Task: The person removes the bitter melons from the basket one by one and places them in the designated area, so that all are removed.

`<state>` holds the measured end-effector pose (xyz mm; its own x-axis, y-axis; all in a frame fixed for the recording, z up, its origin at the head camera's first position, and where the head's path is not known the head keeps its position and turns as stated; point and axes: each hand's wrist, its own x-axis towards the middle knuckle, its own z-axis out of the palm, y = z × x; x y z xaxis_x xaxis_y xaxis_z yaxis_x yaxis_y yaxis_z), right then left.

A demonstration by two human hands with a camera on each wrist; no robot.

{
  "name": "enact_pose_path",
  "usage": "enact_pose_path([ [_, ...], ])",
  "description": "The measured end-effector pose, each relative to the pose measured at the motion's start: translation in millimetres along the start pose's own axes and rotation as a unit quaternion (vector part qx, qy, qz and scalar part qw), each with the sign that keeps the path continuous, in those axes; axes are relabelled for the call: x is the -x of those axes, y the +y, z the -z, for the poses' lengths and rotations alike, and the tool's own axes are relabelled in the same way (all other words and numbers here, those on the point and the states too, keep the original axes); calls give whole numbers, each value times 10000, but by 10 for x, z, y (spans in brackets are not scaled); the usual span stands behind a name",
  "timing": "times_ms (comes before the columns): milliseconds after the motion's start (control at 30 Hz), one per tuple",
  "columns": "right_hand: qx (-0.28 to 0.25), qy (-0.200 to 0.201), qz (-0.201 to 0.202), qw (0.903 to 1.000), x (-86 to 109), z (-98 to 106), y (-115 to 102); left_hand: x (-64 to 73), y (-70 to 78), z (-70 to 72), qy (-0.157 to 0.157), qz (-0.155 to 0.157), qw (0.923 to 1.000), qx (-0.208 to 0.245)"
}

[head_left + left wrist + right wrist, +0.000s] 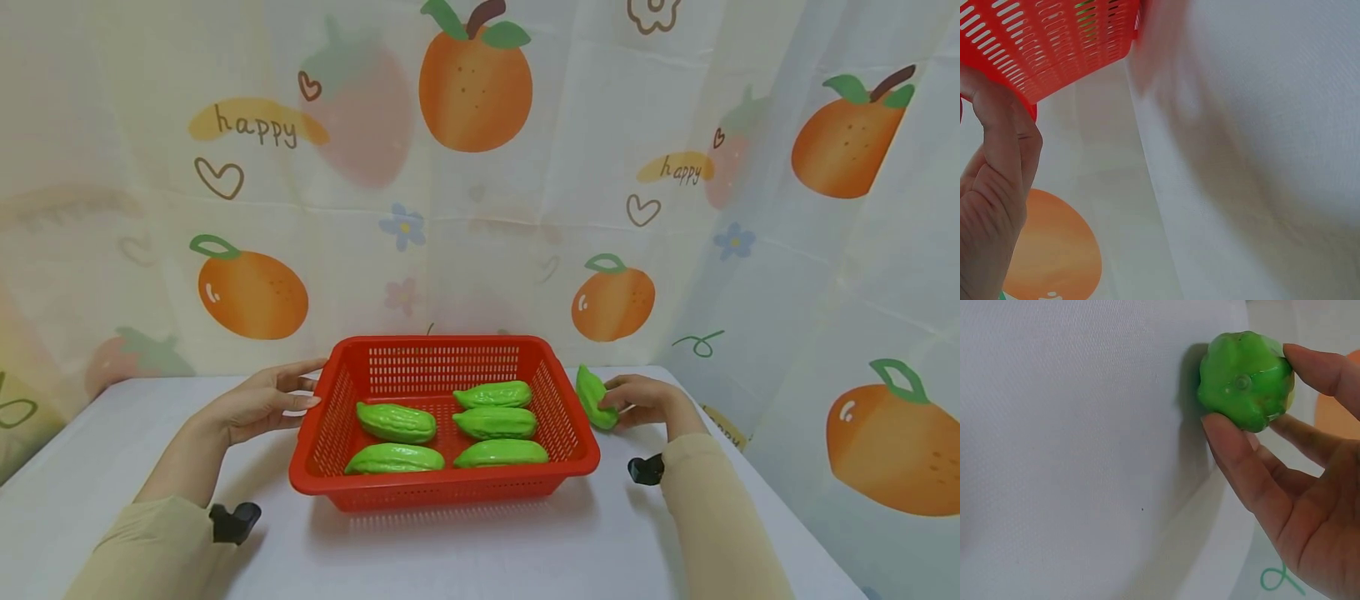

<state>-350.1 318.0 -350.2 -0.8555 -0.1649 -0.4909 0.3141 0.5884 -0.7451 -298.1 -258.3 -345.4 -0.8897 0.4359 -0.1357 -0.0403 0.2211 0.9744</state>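
A red plastic basket point(450, 487) stands on the table with several green bitter melons inside, such as the one at its left point(396, 422). My left hand point(258, 404) holds the basket's left rim. In the left wrist view bent fingers point(1004, 131) meet the red rim, their tips partly out of frame. Right of the basket, my right hand point(641, 400) grips another bitter melon point(592, 398) between thumb and fingers. The right wrist view shows that bitter melon point(1246, 381) end-on, close to the white surface, with fingertips on two sides of it.
A white-covered table point(420, 558) bears the basket. Behind it hangs a pale curtain point(495, 250) printed with oranges and hearts, and it continues along the right side. A black wrist mount point(235, 522) sticks out from the left sleeve, another point(646, 470) from the right.
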Motion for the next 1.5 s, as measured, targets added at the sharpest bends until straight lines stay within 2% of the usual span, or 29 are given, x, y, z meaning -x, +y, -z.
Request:
enact_pose_path([
  [267, -52, 40, 56, 10000, 124, -39, -41, -2, -2, 10, -25, -1, 10000, 8],
  [967, -109, 44, -52, 9999, 84, -11, -30, 11, 13, 7, -128, -84, 9999, 2],
  [1267, 142, 98, -137, 9998, 126, 41, -77, 14, 26, -9, -68, -70, 10000, 14],
  [1500, 480, 290, -75, 9984, 219, 140, -250, 19, 19, -1, -37, -36, 10000, 3],
])
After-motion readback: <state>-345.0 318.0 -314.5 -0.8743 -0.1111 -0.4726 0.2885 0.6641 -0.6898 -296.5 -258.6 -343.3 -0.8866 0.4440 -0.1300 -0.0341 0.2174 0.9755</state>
